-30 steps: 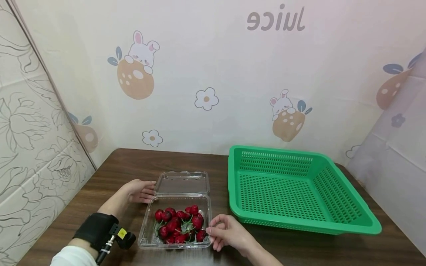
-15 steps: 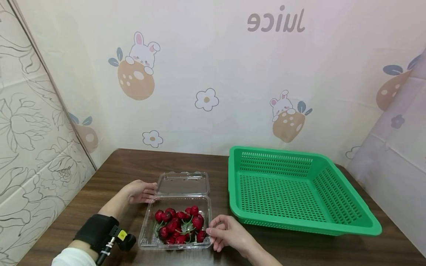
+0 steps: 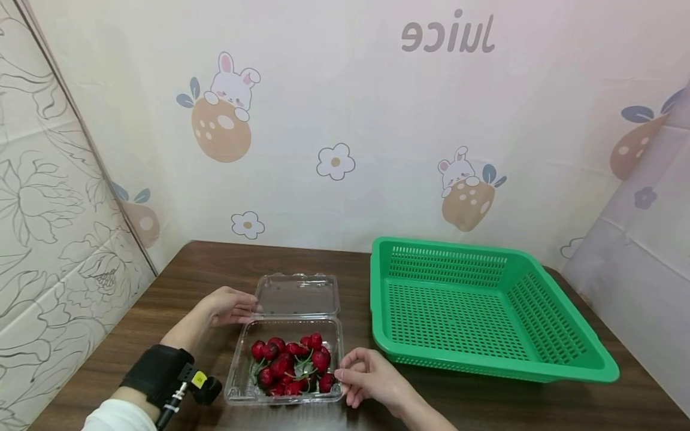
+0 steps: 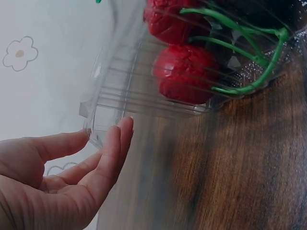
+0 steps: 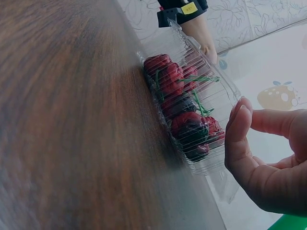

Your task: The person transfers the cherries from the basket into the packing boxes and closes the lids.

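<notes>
A clear plastic clamshell box (image 3: 286,390) stands on the table, its hinged lid (image 3: 296,294) folded back on the far side. Red cherries (image 3: 281,364) with green stems lie in it, also seen through the wall in both wrist views. My left hand (image 3: 233,305) is at the lid's left edge with fingers fairly straight. In the left wrist view, its thumb (image 4: 72,143) is right at the edge and the fingertips overlap the plastic. My right hand (image 3: 372,378) pinches the box's right front rim between thumb and curled index finger, also visible in the right wrist view.
A large green slotted plastic basket (image 3: 560,371) sits to the right on the brown wooden table (image 3: 215,257). A patterned wall covering (image 3: 286,90) rises right behind the table. A black wrist strap with a camera (image 3: 162,374) is on the left forearm.
The lid's far edge has risen slightly in the head view. My left hand has shifted a little to the right and away along the lid's edge; the right hand stays put.
</notes>
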The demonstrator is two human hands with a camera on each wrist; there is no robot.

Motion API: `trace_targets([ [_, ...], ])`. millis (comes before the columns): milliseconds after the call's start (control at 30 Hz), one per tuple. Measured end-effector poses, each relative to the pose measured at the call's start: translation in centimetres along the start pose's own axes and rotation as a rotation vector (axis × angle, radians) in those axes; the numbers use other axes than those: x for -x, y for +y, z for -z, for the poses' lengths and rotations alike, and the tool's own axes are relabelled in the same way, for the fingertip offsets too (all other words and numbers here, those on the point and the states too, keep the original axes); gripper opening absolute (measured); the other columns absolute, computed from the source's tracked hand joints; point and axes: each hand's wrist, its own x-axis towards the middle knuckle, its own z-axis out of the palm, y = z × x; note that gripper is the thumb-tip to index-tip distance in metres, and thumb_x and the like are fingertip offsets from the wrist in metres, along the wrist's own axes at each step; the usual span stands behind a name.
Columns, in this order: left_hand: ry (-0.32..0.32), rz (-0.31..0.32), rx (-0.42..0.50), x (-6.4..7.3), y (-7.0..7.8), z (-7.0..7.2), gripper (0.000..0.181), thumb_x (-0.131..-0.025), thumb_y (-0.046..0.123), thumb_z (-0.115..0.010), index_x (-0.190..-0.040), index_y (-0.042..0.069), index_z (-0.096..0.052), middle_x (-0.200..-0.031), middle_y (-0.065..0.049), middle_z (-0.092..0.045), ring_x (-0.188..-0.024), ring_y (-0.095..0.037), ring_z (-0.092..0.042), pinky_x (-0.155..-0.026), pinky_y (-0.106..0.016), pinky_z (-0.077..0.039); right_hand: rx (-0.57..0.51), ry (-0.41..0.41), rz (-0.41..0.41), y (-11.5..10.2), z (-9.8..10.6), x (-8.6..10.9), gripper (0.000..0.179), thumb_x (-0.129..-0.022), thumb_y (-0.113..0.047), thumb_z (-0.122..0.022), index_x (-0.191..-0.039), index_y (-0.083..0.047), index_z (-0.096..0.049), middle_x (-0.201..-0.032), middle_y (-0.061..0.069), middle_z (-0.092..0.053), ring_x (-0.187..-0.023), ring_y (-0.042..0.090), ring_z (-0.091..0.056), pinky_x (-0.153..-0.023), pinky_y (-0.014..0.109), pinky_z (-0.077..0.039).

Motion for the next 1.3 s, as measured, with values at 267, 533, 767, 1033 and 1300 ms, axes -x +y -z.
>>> trace_targets([
  [267,0.008,-0.082,0.019,0.1,0.1,0.2,0.041,-0.091,0.003,-0.045,-0.122,-0.021,-0.032,-0.094,-0.016,-0.063,-0.079,-0.019,-0.063,-0.068,-0.030,-0.050,0.011,0.009,-0.006,-0.1,0.0,0.0,0.019,-0.084,-0.012,-0.058,-0.093,0.002,-0.048,-0.060,0.003,-0.056,-0.046,0.008,-0.052,-0.045,0.022,-0.045],
  [533,0.097,-0.162,-0.022,0.8,-0.2,-0.3,0.042,-0.089,0.004,-0.048,-0.121,-0.020,-0.036,-0.097,-0.017,-0.062,-0.079,-0.017,-0.062,-0.069,-0.031,-0.050,0.026,0.013,0.019,0.0,0.1,-0.1,0.021,-0.084,-0.012,-0.059,-0.093,0.003,-0.048,-0.060,0.004,-0.056,-0.046,0.009,-0.053,-0.045,0.023,-0.045],
  [767,0.179,-0.237,0.032,1.4,-0.7,-0.7,0.042,-0.088,0.003,-0.051,-0.122,-0.017,-0.037,-0.096,-0.014,-0.062,-0.079,-0.018,-0.063,-0.069,-0.031,-0.050,0.045,0.011,0.067,0.0,0.0,0.0,0.025,-0.083,-0.012,-0.060,-0.095,0.006,-0.047,-0.060,0.005,-0.056,-0.047,0.010,-0.053,-0.046,0.023,-0.046],
  [1033,0.241,-0.364,0.007,2.3,-1.4,-1.4,0.042,-0.087,0.006,-0.054,-0.123,-0.012,-0.041,-0.108,-0.025,-0.057,-0.086,-0.025,-0.063,-0.070,-0.032,-0.050,0.118,0.030,0.080,-0.6,0.0,0.2,0.024,-0.086,-0.014,-0.056,-0.097,0.007,-0.050,-0.061,0.006,-0.056,-0.047,0.010,-0.054,-0.046,0.026,-0.047],
  [1300,0.318,-0.434,0.026,2.8,-1.8,-1.9,0.038,-0.085,0.001,-0.054,-0.119,-0.013,-0.044,-0.107,-0.025,-0.057,-0.082,-0.019,-0.064,-0.068,-0.032,-0.050,0.431,0.044,0.092,-1.4,-0.4,1.3,0.049,-0.085,-0.020,-0.059,-0.113,0.017,-0.044,-0.060,0.006,-0.058,-0.048,0.017,-0.057,-0.048,0.033,-0.048],
])
